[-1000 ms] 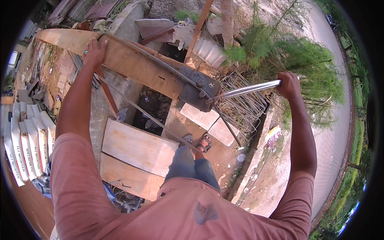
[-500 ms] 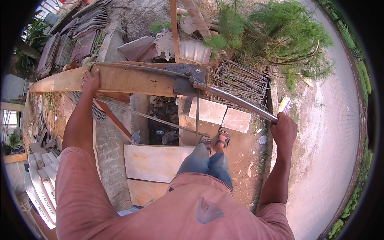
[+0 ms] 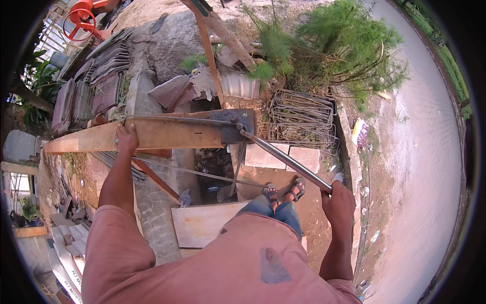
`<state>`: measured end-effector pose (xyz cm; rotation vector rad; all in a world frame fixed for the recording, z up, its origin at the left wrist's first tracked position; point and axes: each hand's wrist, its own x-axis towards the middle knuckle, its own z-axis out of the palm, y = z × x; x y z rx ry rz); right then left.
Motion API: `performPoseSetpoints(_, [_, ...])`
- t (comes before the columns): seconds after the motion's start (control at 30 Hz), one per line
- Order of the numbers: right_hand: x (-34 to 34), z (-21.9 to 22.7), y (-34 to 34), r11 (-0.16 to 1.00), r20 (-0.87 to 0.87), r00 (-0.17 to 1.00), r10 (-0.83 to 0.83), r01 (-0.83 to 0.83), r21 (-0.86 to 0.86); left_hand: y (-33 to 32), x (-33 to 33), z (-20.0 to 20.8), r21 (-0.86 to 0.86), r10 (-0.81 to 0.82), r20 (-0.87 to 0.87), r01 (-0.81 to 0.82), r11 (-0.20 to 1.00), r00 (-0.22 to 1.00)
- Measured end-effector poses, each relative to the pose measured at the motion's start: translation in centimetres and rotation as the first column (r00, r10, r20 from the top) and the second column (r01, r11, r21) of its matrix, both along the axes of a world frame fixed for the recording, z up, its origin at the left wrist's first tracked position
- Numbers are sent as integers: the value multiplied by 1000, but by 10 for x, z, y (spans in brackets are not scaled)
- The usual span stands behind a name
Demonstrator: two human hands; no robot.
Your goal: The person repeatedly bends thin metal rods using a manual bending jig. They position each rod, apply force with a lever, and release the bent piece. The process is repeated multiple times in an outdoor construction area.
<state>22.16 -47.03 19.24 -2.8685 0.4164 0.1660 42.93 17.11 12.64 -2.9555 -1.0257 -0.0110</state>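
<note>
My right hand (image 3: 338, 203) is wrapped round the near end of a shiny metal pipe lever (image 3: 291, 163). The lever's far end meets pegs on a dark metal plate (image 3: 238, 127) fixed to a thick wooden beam (image 3: 174, 133). My left hand (image 3: 126, 139) lies on the beam's left part, fingers stretched over its top. A thin steel rod (image 3: 177, 118) runs along the beam's far edge to the pegs. Below the plate hangs another length of thin rod (image 3: 237, 169); whether it belongs to the same piece I cannot tell.
Bent steel stirrups (image 3: 301, 119) lie piled beyond the lever, beside pale blocks (image 3: 304, 158). A dark pit (image 3: 212, 175) opens below the beam, near a pale slab (image 3: 205, 223). Stacked roof tiles (image 3: 104, 76) stand far left, a green bush (image 3: 334, 45) far right, along a paved road (image 3: 420, 177).
My right hand has drawn the lever's near end closer to my body and leftward. My left hand stays on the beam, its fingers slightly lower from the rod. The whole view has shifted.
</note>
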Motion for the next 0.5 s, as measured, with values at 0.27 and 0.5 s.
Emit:
performPoseSetpoints(0.27, [72, -4, -52, 948, -167, 972, 165, -203, -247, -25, -13, 0, 32, 19, 8, -19, 999, 1000])
performPoseSetpoints(0.5, [173, -30, -85, 883, 1, 923, 385, -368, -292, -28, -8, 3, 40, 24, 33, -26, 999, 999])
